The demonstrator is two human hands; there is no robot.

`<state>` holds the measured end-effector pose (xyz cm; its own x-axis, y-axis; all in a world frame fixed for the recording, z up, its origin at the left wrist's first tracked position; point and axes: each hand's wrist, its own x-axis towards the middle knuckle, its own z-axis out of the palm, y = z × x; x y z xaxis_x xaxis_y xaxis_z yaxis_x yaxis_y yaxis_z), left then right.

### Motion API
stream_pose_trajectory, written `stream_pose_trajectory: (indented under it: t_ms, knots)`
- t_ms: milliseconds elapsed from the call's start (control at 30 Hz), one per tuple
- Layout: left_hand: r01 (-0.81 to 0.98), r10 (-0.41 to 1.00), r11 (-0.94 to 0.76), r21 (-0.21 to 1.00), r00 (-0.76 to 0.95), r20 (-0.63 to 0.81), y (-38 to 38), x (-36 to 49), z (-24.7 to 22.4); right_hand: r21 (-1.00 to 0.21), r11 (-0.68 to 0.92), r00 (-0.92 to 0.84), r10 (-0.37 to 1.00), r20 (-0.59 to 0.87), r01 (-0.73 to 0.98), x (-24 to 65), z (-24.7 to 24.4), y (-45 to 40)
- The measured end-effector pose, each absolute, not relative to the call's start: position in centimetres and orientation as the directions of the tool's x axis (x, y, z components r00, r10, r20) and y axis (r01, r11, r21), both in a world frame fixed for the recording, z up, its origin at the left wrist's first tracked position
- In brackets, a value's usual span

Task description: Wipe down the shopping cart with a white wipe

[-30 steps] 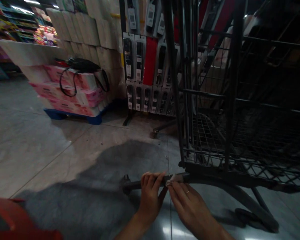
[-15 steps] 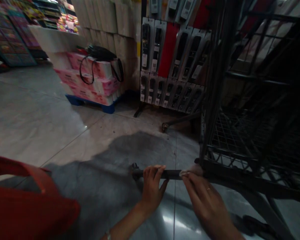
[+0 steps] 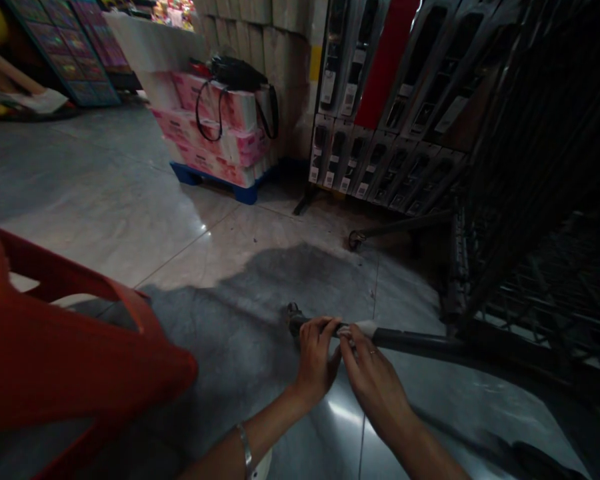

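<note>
The right hand (image 3: 375, 380) pinches what may be a crumpled whitish tissue (image 3: 367, 327) against a dark tubular metal leg (image 3: 413, 341), just beside the left hand (image 3: 313, 367), whose fingers curl over the leg near its small caster (image 3: 293, 319) end

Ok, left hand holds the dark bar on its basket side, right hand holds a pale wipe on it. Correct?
Not quite: in the head view, the left hand holds the dark bar on its caster side. The right hand does hold a pale wipe on it.
</note>
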<state>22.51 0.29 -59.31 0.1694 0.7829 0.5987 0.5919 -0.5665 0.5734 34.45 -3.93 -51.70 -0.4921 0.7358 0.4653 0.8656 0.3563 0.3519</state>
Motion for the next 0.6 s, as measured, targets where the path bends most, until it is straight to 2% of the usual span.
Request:
stream_pose_trajectory:
  t_ms: [233, 600]
  knots:
    - [0.617, 0.793, -0.552, 0.561, 0.182, 0.581, -0.1, 22.3, -60.9, 0.294, 0.401, -0.496, 0.74, 0.454, 0.868, 33.2, -52.2, -3.2]
    - [0.612, 0.799, -0.568, 0.55, 0.248, 0.549, -0.2, 21.9, -60.2, 0.339, 0.342, -0.466, 0.78, 0.417, 0.876, 39.0, -45.1, -7.3]
